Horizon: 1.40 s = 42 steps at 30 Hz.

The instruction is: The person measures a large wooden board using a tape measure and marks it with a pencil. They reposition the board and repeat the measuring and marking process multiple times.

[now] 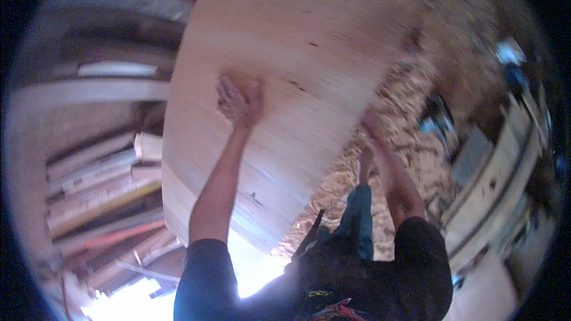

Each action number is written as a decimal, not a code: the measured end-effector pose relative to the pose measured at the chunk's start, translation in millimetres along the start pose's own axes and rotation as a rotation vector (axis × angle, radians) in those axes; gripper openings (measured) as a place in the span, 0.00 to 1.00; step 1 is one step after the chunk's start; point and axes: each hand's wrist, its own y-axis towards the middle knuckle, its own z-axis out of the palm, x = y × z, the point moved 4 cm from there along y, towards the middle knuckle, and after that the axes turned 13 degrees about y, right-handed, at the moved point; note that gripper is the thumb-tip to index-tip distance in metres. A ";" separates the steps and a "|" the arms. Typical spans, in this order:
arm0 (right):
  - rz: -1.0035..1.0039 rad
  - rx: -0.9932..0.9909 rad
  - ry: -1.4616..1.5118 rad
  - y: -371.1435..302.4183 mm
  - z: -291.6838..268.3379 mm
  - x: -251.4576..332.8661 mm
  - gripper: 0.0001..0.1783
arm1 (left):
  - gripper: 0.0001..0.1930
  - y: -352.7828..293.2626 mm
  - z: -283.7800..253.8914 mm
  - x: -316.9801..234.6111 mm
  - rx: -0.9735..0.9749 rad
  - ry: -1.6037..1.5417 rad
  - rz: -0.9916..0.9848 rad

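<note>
A large pale wooden panel (285, 137) with a few dark knots fills the middle of the head view. My left hand (241, 101) lies on its face, fingers spread against the wood and somewhat blurred. At the panel's right edge is my right hand (371, 121), closed around that edge; its fingertips are smeared and partly hidden. The panel's far end runs up out of sight.
Stacked boards and planks (101, 184) lie to the left, one with a red edge. Wood shavings (410, 107) cover the floor at the right. Farther right are long timber pieces (488, 184) and a dark and blue object (437, 119), too blurred to name.
</note>
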 end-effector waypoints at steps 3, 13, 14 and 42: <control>-0.017 -0.040 0.042 85.2 -14.4 27.8 0.18 | 0.54 24.4 -36.7 -49.7 0.271 -0.236 -0.069; 0.078 -0.009 0.033 215.3 23.6 32.8 0.18 | 0.54 21.1 -82.5 -48.5 0.561 -0.120 -0.104; 0.075 -0.009 0.026 218.6 22.9 34.3 0.18 | 0.54 20.9 -82.7 -50.0 0.568 -0.131 -0.107; 0.043 -0.001 -0.027 205.9 17.9 31.6 0.19 | 0.52 28.1 -84.9 -52.3 0.564 -0.081 -0.113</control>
